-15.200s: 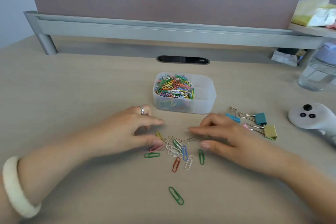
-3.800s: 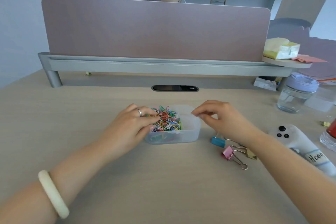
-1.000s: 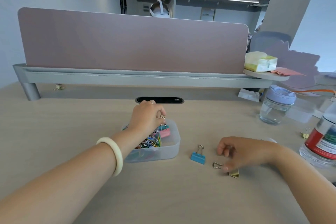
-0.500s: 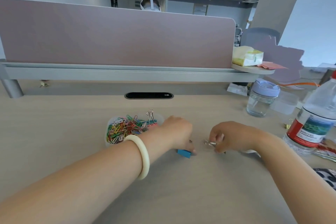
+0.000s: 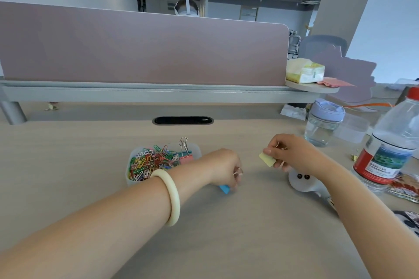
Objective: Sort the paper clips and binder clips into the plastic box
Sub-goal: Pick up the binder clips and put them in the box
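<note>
The clear plastic box point(image 5: 196, 150) stands on the desk left of centre. Its left side is heaped with coloured paper clips point(image 5: 149, 162); a pink binder clip point(image 5: 186, 157) and a teal one sit upright in its right side. My left hand point(image 5: 225, 169) is just right of the box, fingers closed on a blue binder clip point(image 5: 225, 188) at the desk surface. My right hand point(image 5: 292, 154) is raised further right and pinches a yellow binder clip point(image 5: 267, 159) by its wire handles.
A white controller point(image 5: 303, 182) lies under my right wrist. A glass jar with a lilac lid point(image 5: 323, 122) and a water bottle point(image 5: 390, 149) stand at the right. A small gold clip point(image 5: 354, 156) lies by the bottle. A partition runs along the desk's back.
My right hand has lifted the yellow binder clip off the desk. My left hand, which left the pink clip in the box, now grips the blue clip.
</note>
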`<state>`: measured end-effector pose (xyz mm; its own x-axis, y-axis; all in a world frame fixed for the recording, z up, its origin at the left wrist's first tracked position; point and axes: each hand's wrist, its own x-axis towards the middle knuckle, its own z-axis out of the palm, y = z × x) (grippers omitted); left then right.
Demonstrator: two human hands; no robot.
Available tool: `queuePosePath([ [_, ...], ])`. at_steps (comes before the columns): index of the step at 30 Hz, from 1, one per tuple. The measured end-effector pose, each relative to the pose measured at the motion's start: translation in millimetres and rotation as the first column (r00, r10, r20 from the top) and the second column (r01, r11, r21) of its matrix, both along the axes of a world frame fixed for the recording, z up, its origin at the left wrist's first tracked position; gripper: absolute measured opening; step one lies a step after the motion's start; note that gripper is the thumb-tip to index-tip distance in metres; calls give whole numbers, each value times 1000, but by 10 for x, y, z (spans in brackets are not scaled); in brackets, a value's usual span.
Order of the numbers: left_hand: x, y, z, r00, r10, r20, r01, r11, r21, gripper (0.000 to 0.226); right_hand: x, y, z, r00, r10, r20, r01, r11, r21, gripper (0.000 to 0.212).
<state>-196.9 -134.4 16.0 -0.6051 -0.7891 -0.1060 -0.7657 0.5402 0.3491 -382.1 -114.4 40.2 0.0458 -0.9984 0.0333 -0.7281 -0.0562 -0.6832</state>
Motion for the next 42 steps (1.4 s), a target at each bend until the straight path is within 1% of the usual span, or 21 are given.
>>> queuePosePath([
  [1, 63, 17, 64, 995, 17, -103, -16, 1000, 8, 7, -1, -1, 6, 1000, 8, -2, -8, 1000, -1, 14],
  [2, 151, 22, 149, 977, 53, -206, -54, 999, 4, 6, 2, 3, 14, 1000, 19, -6, -19, 1000, 4, 14],
  [4, 408, -24, 325, 914, 158, -375, -171, 985, -2, 8, 28, 10, 23, 998, 57, 13, -57, 998, 34, 16],
  [5, 560, -58, 389, 883, 208, -422, -231, 973, -4, 11, 44, 12, 22, 996, 78, 32, -80, 995, 52, 17],
  [7, 827, -98, 433, 845, 269, -461, -302, 953, 2, 13, 77, 25, 16, 992, 115, 44, -118, 991, 69, 19],
  [9, 962, -90, 366, 828, 288, -481, -313, 949, 29, 3, 128, 37, 21, 989, 148, 31, -149, 988, 50, 19],
  [10, 977, -77, 309, 828, 287, -481, -313, 949, 27, 3, 159, 42, 26, 987, 161, 25, -162, 986, 27, 18],
  [12, 954, -79, 188, 832, 289, -474, -318, 948, 18, 10, 220, 52, 27, 985, 173, 29, -172, 985, -23, 16],
  [14, 927, -119, 101, 849, 279, -449, -325, 945, -27, 14, 258, 59, 8, 984, 169, 50, -166, 984, -58, 13],
  [18, 946, -198, -30, 909, 219, -354, -294, 940, -172, 18, 291, 52, -69, 987, 125, 100, -117, 990, -83, 7],
  [20, 974, -212, -58, 914, 212, -345, -297, 930, -215, 21, 315, 47, -123, 983, 106, 150, -92, 991, -95, 5],
  [23, 1017, -198, -63, 908, 208, -364, -312, 915, -256, 24, 386, 40, -184, 967, 99, 236, -72, 990, -120, 7],
  [26, 1099, -169, -17, 884, 208, -419, -333, 910, -249, 23, 543, 21, -154, 955, 145, 260, -100, 979, -178, 5],
  [28, 1198, -148, 48, 853, 228, -469, -369, 899, -234, 23, 710, -19, -95, 946, 195, 261, -139, 966, -217, 9],
  [31, 1420, -71, 143, 822, 245, -515, -417, 875, -248, 23, 1015, -98, -52, 938, 278, 209, -225, 944, -242, 10],
  [35, 1789, 52, 90, 766, 292, -572, -482, 850, -211, 17, 1306, -178, -186, 938, 347, 14, -334, 913, -234, 9],
  [36, 1870, 83, 57, 757, 303, -578, -494, 845, -204, 15, 1336, -190, -222, 935, 355, -16, -349, 908, -233, 10],
  [40, 2102, 204, -89, 733, 342, -588, -523, 836, -165, 14, 1397, -220, -290, 942, 332, -43, -332, 908, -255, 12],
  [42, 2158, 240, -153, 723, 358, -592, -530, 836, -143, 14, 1408, -220, -310, 949, 302, -85, -314, 907, -281, 19],
])
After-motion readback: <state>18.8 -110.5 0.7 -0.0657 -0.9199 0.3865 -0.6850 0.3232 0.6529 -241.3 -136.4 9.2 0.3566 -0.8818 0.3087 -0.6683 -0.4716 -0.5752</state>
